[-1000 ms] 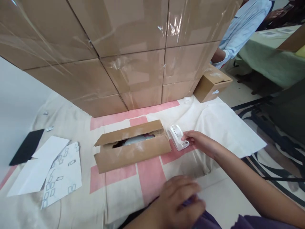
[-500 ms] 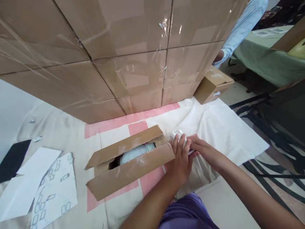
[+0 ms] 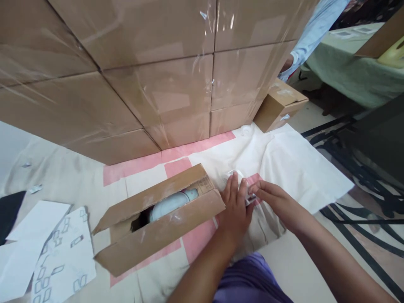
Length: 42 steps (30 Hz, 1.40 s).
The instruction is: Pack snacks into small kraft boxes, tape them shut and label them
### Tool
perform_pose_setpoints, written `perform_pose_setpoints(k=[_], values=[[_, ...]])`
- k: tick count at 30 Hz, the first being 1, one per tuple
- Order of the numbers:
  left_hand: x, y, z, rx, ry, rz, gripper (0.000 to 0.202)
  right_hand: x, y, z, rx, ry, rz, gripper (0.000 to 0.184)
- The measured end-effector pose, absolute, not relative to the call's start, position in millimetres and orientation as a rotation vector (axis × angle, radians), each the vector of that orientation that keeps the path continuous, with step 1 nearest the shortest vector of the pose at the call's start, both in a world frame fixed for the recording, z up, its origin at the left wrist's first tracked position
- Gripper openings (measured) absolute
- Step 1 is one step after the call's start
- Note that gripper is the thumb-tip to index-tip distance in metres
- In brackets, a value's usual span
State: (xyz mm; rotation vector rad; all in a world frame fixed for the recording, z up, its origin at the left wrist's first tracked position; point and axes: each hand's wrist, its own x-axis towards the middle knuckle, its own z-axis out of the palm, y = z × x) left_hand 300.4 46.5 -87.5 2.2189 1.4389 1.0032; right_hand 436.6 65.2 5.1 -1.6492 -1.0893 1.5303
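I look down on a wall of stacked cartons [image 3: 142, 63] wrapped in clear film, which fills the upper half of the view. It stands on a cream cloth with pink bands [image 3: 176, 166] spread over the floor. On the cloth, left of centre, lies an open carton [image 3: 164, 229], its flaps parted over a pale blue object [image 3: 172, 201]. Its long side runs from near left to far right. Loose paper sheets [image 3: 63, 256] lie at the lower left. Just beside the carton's right end, both hands meet over a small white dispenser [image 3: 234, 175], mostly hidden under them. The left hand [image 3: 235, 210] lies flat on it, fingers straight and together, not curled. The right hand [image 3: 274, 200] comes in from the right, and its fingertips seem to pinch the dispenser's near right end. From what shows, the dispenser's long axis runs far left to near right, under the left palm.
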Motion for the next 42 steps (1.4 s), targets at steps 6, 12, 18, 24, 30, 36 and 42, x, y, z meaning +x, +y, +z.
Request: perform_pose_setpoints(k=[6,12,18,24,30,36,42], values=[[298.8,48.0,-88.8,2.196,1.398,1.031,0.081,441.9,39.0,12.9,-1.687,-1.108,1.487,0.037],[297.6,43.2,-84.0,2.121,1.416,0.95,0.084,437.6,-0.1,-10.2,-1.728,-0.977,1.471,0.046],[298.0,44.3,-85.0,2.154,1.428,0.969,0.087,441.3,10.3,-31.6,-1.707,-0.978,1.495,0.047],[297.5,44.6,-82.9,2.156,1.437,0.968,0.085,441.7,18.5,-41.3,-1.833,-1.051,1.492,0.041],[290.0,44.9,-77.0,2.161,1.3,1.008,0.076,443.8,-3.4,-35.1,-1.681,-1.06,1.371,0.04],[273.4,31.6,-48.2,1.747,1.051,1.172,0.051,428.1,-26.7,-19.2,-1.417,-1.111,1.22,0.026],[255.4,0.5,-26.2,1.458,0.988,1.179,0.024,413.2,-28.5,-8.5,-1.388,-1.51,1.04,0.019]])
